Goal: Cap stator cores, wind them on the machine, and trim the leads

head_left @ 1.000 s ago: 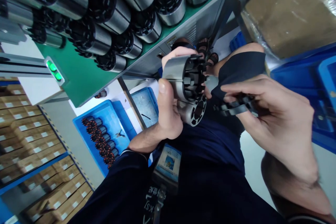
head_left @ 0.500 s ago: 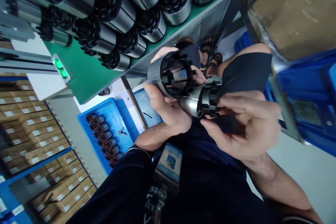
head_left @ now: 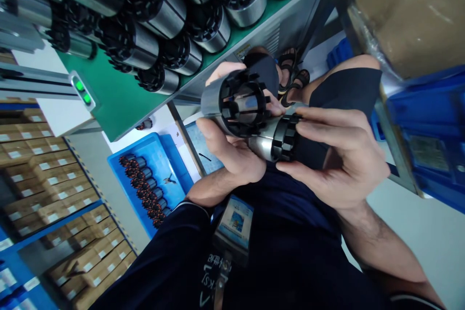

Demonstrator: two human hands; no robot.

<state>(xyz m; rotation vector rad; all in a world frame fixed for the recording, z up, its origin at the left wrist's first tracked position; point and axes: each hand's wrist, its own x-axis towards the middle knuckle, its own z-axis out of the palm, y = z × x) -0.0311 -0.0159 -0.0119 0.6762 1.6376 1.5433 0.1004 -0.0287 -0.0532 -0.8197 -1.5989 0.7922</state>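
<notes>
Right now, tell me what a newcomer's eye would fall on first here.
Probably the left hand mid-picture, holding a large metal cylinder beside a smaller one, with the right hand at the black toothed ring on the smaller one's end. Next, rows of similar cylinders crowd the green bench at upper left, near two glowing green lights.

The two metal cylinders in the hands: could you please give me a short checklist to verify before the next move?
1. Upper cylinder held in the left hand: ok.
2. Lower cylinder supported, held in the same hand: ok.
3. Black ring at the end of the lower cylinder: ok.
4. Right hand at that ring: ok; firm grip or only light touch, cannot tell.
5. Ring fully seated all the way around: cannot tell, its far side is hidden.
6. Green lights lit: ok.
</notes>
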